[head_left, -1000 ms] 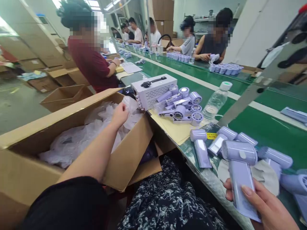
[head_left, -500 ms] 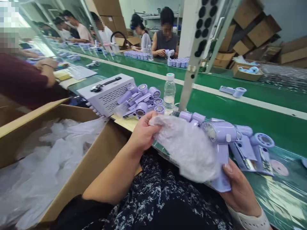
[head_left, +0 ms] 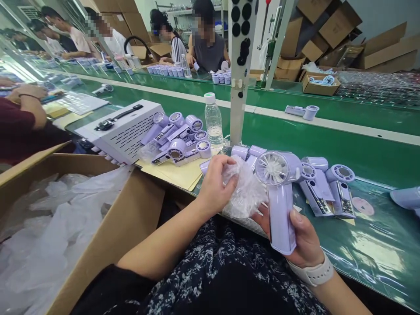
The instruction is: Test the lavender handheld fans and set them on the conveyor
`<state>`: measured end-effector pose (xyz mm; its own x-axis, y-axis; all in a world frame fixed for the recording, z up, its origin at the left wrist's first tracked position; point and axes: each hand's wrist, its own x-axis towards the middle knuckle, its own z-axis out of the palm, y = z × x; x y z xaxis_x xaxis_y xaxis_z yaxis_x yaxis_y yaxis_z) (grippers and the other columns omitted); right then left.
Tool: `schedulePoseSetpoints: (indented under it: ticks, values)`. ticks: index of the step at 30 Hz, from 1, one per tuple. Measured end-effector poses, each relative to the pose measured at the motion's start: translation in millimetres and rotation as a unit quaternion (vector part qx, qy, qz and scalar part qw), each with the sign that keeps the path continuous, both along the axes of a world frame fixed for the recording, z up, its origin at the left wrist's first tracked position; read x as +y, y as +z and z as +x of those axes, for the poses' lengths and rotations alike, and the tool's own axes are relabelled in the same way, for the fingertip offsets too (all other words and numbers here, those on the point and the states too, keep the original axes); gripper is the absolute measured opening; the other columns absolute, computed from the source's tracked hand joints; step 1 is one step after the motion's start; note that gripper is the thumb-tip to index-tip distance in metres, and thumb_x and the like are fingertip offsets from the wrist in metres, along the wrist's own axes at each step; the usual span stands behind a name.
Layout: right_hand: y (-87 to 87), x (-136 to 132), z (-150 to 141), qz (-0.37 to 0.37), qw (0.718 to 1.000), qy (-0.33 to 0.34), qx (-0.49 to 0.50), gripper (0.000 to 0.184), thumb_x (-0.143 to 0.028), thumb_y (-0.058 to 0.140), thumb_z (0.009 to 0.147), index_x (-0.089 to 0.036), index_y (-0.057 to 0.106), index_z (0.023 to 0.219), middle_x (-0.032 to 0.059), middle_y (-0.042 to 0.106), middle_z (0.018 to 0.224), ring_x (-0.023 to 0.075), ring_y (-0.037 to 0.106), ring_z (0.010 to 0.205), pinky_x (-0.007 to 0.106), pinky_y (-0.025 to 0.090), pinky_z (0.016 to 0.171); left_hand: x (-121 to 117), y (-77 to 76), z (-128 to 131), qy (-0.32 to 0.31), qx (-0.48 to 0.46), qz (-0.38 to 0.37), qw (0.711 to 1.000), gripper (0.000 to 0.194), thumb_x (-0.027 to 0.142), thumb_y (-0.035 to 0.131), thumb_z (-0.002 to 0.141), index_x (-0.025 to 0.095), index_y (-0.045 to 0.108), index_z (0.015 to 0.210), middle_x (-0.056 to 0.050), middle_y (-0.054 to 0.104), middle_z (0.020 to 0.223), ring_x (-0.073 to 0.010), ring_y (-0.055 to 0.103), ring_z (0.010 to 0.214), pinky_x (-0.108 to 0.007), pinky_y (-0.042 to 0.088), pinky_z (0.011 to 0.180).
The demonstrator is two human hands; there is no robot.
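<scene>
A lilac handheld fan (head_left: 281, 214) stands nearly upright in my right hand (head_left: 306, 243), whose fingers wrap its handle from behind and the right side. Its round, clear-bladed front faces me. My left hand (head_left: 216, 188) is closed on a crumpled clear plastic bag (head_left: 246, 192), bunched just left of the fan. Some right fingertips show beneath the bag; whether they touch it I cannot tell. Beyond my hands, more lilac fans (head_left: 343, 192) lie on the green bench. Another pile of fans (head_left: 177, 146) rests on yellow paper (head_left: 172, 175) to the left.
At my left a cardboard box (head_left: 144, 210) holds many clear plastic bags (head_left: 62, 227). A grey metal case (head_left: 124, 131), a water bottle (head_left: 214, 124) and a metal post (head_left: 239, 87) stand along the bench. One fan (head_left: 308, 112) lies on the white strip. Several people work nearby.
The plastic bag, earlier stretched across in front of the fan, is now bunched up in my left hand. The fan has moved left and shows its front and handle uncovered.
</scene>
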<state>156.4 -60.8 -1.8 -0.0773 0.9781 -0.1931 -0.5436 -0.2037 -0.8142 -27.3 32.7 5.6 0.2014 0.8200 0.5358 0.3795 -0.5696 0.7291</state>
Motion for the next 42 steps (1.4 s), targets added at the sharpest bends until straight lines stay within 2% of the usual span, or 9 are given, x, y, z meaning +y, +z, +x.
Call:
schedulePoseSetpoints:
  ticks: [4, 11, 17, 20, 22, 27, 31, 36, 42]
  values:
    - [11.8, 18, -16, -0.016, 0.998, 0.053, -0.001, 0.044, -0.056, 0.088, 0.063, -0.023, 0.079, 0.091, 0.0062, 0.075, 0.084, 0.0228, 0.068, 0.074, 0.037, 0.06, 0.076, -5, -1.7, -10, 0.01, 0.011, 0.062, 0.998, 0.027, 0.013, 0.055, 0.088, 0.024, 0.053, 0.113, -0.006, 0.065, 0.113, -0.0218, 0.062, 0.11, -0.038, 0.05, 0.098]
    - [10.7, 40, -30, -0.042, 0.998, 0.049, 0.006, 0.044, -0.05, 0.092, 0.062, -0.017, 0.082, 0.09, 0.0053, 0.075, 0.076, 0.0162, 0.064, 0.064, 0.024, 0.054, 0.059, 41, -2.2, -56, 0.057, -0.199, -0.306, 0.929, 0.033, 0.038, 0.053, 0.094, 0.022, 0.046, 0.121, 0.0, 0.058, 0.08, -0.0162, 0.056, 0.065, -0.031, 0.05, 0.064]
    - [-3.1, 55, -50, -0.036, 0.997, 0.053, -0.036, 0.043, -0.049, 0.087, 0.067, -0.015, 0.078, 0.093, 0.0068, 0.077, 0.081, 0.0171, 0.065, 0.067, 0.025, 0.054, 0.062, 22, 13.4, -76, 0.174, -0.024, -0.026, 0.984, 0.042, 0.037, 0.069, 0.083, 0.025, 0.052, 0.12, -0.005, 0.061, 0.112, -0.0215, 0.057, 0.101, -0.035, 0.048, 0.089]
    - [-6.7, 61, -56, -0.027, 0.996, 0.068, -0.045, 0.041, -0.049, 0.087, 0.069, -0.017, 0.074, 0.09, 0.0036, 0.073, 0.073, 0.0162, 0.063, 0.064, 0.024, 0.053, 0.059, 3, 24.0, -70, 0.008, 0.131, -0.113, 0.985, 0.019, 0.032, 0.065, 0.086, 0.024, 0.059, 0.102, -0.001, 0.062, 0.087, -0.0187, 0.057, 0.078, -0.032, 0.047, 0.075]
    - [-6.4, 62, -55, -0.026, 0.996, 0.07, -0.047, 0.038, -0.049, 0.085, 0.073, -0.018, 0.073, 0.093, 0.004, 0.075, 0.079, 0.0175, 0.066, 0.067, 0.026, 0.055, 0.062, 0, 24.8, -67, -0.02, 0.158, -0.164, 0.973, 0.003, 0.025, 0.057, 0.09, 0.023, 0.059, 0.092, -0.001, 0.064, 0.084, -0.0189, 0.059, 0.078, -0.032, 0.048, 0.075]
    - [1.0, 52, -33, -0.033, 0.996, 0.056, -0.066, 0.034, -0.045, 0.077, 0.085, -0.022, 0.069, 0.109, 0.0099, 0.075, 0.121, 0.0234, 0.074, 0.09, 0.035, 0.061, 0.077, 9, 7.1, -62, -0.018, 0.196, -0.103, 0.975, 0.038, 0.008, 0.04, 0.091, 0.023, 0.065, 0.114, -0.005, 0.065, 0.109, -0.02, 0.062, 0.1, -0.033, 0.051, 0.091]
    - [4.6, 38, -11, -0.026, 0.996, 0.03, -0.075, 0.029, -0.047, 0.073, 0.089, -0.02, 0.065, 0.099, 0.0059, 0.074, 0.087, 0.018, 0.068, 0.064, 0.029, 0.057, 0.058, 13, -6.5, -44, -0.095, 0.323, -0.076, 0.939, 0.036, 0.009, 0.042, 0.089, 0.021, 0.07, 0.11, -0.008, 0.059, 0.101, -0.0207, 0.059, 0.089, -0.032, 0.051, 0.082]
    - [-1.7, 24, 8, -0.028, 0.994, 0.03, -0.1, 0.028, -0.047, 0.071, 0.092, -0.022, 0.061, 0.103, 0.0032, 0.071, 0.086, 0.0166, 0.064, 0.062, 0.029, 0.054, 0.055, 23, -6.4, -20, -0.047, 0.382, -0.089, 0.918, 0.013, 0.025, 0.052, 0.092, 0.02, 0.063, 0.094, -0.008, 0.063, 0.096, -0.0237, 0.061, 0.088, -0.034, 0.049, 0.08]
    - [-12.3, 7, 17, -0.009, 0.968, 0.024, -0.248, 0.036, -0.052, 0.07, 0.091, -0.021, 0.064, 0.108, 0.0043, 0.072, 0.087, 0.0163, 0.062, 0.06, 0.029, 0.051, 0.056, 36, -2.3, -18, 0.012, 0.284, -0.223, 0.933, 0.021, 0.034, 0.065, 0.089, 0.023, 0.06, 0.105, -0.002, 0.068, 0.08, -0.0234, 0.064, 0.078, -0.033, 0.043, 0.073]
